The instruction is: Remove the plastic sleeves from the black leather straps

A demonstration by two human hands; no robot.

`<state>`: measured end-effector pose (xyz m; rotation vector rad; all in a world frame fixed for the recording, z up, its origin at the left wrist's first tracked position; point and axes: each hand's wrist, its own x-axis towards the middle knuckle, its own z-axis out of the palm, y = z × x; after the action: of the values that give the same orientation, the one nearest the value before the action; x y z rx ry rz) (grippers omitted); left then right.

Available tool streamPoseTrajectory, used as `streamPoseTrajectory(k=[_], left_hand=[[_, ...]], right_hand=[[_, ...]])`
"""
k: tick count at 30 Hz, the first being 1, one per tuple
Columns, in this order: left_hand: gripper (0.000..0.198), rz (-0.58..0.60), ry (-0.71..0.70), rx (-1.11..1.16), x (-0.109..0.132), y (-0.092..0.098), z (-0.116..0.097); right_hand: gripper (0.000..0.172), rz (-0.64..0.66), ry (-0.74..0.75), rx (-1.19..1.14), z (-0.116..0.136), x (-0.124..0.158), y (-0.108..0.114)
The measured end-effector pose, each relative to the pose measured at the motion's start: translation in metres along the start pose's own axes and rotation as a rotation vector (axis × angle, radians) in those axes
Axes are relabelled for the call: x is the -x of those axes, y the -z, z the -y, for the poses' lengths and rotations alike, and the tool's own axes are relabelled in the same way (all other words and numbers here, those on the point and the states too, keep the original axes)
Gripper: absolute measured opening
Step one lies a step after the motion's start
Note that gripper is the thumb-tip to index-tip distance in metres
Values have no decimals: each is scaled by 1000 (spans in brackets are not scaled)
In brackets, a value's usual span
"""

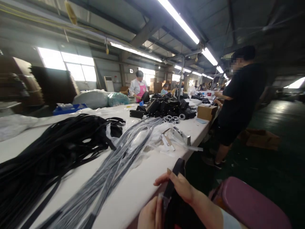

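Note:
A wide black strap (pixel 175 171) is in my hands at the table's near right edge. My right hand (pixel 182 187) is closed around its upper part, with the thumb over it. Lower down, my left hand (pixel 151 213) grips the same strap, fingers together along its side. A bit of clear plastic (pixel 166 199) shows on the strap by my left fingers. Dark material hangs below and is partly out of frame. On the table to the left lies a bundle of plastic-wrapped grey straps (pixel 107 173), beside a large heap of loose black straps (pixel 71 143).
Black bags (pixel 164 106) are piled farther along the white table (pixel 126 197), with tape rolls (pixel 175 118) and plastic scraps (pixel 171 140) in front. A cardboard box (pixel 206 112) stands at the edge. A co-worker (pixel 243 92) stands right; a maroon seat (pixel 252 203) is near me.

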<state>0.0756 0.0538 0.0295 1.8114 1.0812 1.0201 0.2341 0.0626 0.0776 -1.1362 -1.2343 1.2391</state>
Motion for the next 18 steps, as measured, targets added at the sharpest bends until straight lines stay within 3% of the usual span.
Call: streamPoseTrajectory(k=[4, 8, 12, 15, 18], left_hand=[[52, 47, 107, 49, 1, -7, 1], [53, 121, 59, 22, -5, 4, -7], [53, 101, -67, -11, -33, 24, -32], [57, 52, -84, 158, -62, 31, -56], [53, -29, -75, 300, -78, 31, -72]], right_hand=[[83, 146, -4, 45, -2, 5, -11], [81, 127, 52, -35, 22, -1, -7], [63, 277, 140, 108, 64, -23, -2], [67, 361, 96, 151, 85, -36, -10], [62, 363, 94, 145, 101, -51, -13]])
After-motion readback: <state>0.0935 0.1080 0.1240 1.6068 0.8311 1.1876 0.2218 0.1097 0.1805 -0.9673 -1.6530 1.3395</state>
